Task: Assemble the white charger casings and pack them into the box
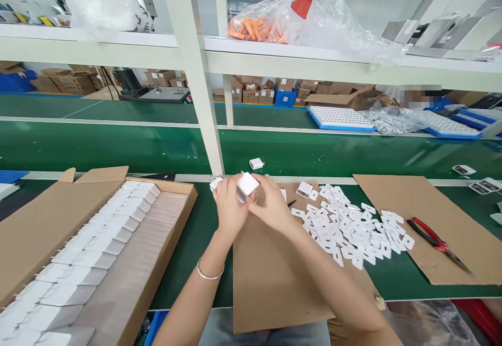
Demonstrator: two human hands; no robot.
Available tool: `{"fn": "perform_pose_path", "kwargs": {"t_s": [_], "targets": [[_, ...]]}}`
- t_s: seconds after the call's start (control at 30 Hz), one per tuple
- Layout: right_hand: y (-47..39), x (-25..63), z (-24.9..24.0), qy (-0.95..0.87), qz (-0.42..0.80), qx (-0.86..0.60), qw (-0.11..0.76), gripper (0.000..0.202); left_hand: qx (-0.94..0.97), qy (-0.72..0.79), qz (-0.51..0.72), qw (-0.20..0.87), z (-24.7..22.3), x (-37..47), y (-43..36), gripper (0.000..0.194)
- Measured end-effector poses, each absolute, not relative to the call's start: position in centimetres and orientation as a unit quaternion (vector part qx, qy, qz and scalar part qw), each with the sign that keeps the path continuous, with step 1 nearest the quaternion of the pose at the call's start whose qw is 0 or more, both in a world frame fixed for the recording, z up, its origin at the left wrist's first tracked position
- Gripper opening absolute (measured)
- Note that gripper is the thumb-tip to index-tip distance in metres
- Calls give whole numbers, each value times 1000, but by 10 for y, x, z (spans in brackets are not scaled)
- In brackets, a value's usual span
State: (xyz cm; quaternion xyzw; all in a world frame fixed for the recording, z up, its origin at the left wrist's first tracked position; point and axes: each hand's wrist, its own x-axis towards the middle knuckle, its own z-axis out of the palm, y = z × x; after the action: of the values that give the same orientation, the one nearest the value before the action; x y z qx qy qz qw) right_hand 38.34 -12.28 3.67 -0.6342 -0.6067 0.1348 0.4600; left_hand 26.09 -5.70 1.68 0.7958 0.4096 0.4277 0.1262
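Observation:
Both my hands meet over a brown cardboard sheet [270,278] and hold one small white charger block [248,183]. My left hand [228,206] grips it from the left, and my right hand [270,205] closes on it from the right. Another white block [215,183] lies just behind my left hand. To the right of my hands a heap of several small white labels [349,228] is spread over the cardboard and the green table.
An open cardboard box [164,262] at left holds rows of white blocks. Red-handled pliers [435,241] lie on a second cardboard sheet [470,215] at right. One white block [256,163] sits on the green conveyor behind. A white frame post [196,74] rises ahead.

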Motion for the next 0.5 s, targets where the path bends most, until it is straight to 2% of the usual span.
{"fn": "perform_pose_path", "kwargs": {"t_s": [0.13,0.27,0.33,0.4,0.5], "targets": [[-121,377,37,-582,129,-673,438,51,795,405,428,145,10,261,-59,45],[-114,372,52,-582,108,-706,389,60,772,405,419,254,-7,249,-61,89],[-106,369,66,-588,111,-728,334,66,756,426,389,309,-23,242,-59,105],[-95,366,80,-594,125,-754,251,65,757,443,345,335,-39,237,-55,109],[-81,364,95,-599,164,-773,129,49,773,442,301,342,-54,241,-52,98]]}}
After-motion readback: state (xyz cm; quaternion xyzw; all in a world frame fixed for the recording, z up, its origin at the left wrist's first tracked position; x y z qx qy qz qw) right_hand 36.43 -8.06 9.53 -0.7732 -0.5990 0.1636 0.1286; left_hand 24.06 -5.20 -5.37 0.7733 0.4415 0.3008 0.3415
